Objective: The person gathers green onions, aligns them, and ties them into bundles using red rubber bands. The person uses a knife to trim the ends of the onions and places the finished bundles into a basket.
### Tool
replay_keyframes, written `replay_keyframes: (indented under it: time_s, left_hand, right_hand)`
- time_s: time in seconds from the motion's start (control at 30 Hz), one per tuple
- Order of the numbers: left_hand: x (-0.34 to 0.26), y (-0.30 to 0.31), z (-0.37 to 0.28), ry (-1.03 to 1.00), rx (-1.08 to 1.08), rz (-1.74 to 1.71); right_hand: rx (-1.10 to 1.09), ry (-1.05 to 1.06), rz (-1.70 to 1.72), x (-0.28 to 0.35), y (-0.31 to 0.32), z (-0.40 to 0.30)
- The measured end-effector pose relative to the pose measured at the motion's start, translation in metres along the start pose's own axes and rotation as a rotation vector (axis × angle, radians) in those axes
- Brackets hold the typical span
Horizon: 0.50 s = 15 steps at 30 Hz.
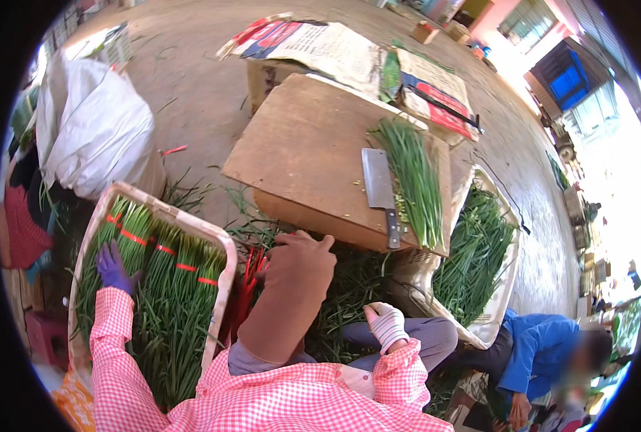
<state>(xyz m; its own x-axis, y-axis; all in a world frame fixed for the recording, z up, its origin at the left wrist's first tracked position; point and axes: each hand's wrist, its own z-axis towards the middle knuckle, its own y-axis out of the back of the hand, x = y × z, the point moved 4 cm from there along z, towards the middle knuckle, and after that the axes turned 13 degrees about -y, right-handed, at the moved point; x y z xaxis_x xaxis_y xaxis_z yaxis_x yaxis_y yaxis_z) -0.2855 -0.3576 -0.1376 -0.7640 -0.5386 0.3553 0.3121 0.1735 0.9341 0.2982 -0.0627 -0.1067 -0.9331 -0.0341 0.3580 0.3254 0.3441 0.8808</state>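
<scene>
My left hand [116,268], in a purple glove, lies on the bundles of green chives [164,281] bound with red bands inside a pale plastic crate [225,270]. My right hand [386,322], in a striped fingerless glove, is curled near my right knee; whether it holds anything I cannot tell. Ahead, a cleaver [377,178] lies flat on a brown board [309,146], beside a loose pile of chives [412,178] with small cut bits around. A brown cloth [293,297] covers my left knee, and red strips [250,281] hang beside it.
A second crate [507,286] of loose greens [472,259] stands at the right. Printed sacks [320,48] lie beyond the board. A large white sack [93,124] stands at the left. A person in blue [542,345] bends at the lower right. Loose leaves [347,297] litter the floor.
</scene>
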Motion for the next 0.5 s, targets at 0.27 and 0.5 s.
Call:
replay_keyframes:
  time_s: [0.27,0.5]
  left_hand:
    - [0.001,0.055,-0.014,-0.02,-0.094,-0.127]
    - [-0.129,0.175,0.002,-0.332,-0.456,-0.745]
  right_hand:
    - [0.001,-0.003,0.135,-0.022,-0.008,-0.006]
    - [0.069,-0.198,0.412,-0.071,-0.045,-0.009]
